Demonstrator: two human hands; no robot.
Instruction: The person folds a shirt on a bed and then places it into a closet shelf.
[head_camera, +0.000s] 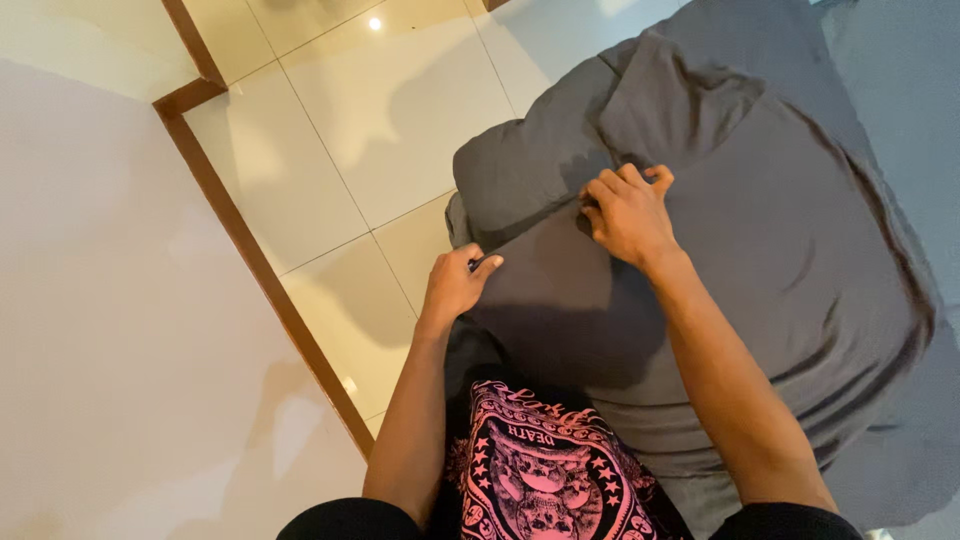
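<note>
A dark grey pillow in a grey pillowcase (760, 250) lies on a bed in front of me. My left hand (455, 285) pinches the near left edge of the pillowcase between thumb and fingers. My right hand (628, 212) is closed on a fold of the same fabric near the pillow's upper middle, where the cloth bunches up. A second bulge of grey pillow (520, 165) shows to the left of that hand.
A grey sheet (900, 80) covers the bed at the right. Cream floor tiles (370, 130) lie at the left, bordered by a brown skirting strip (250, 240) and a pale wall (110, 300). My black shirt with a pink print (545, 470) shows at the bottom.
</note>
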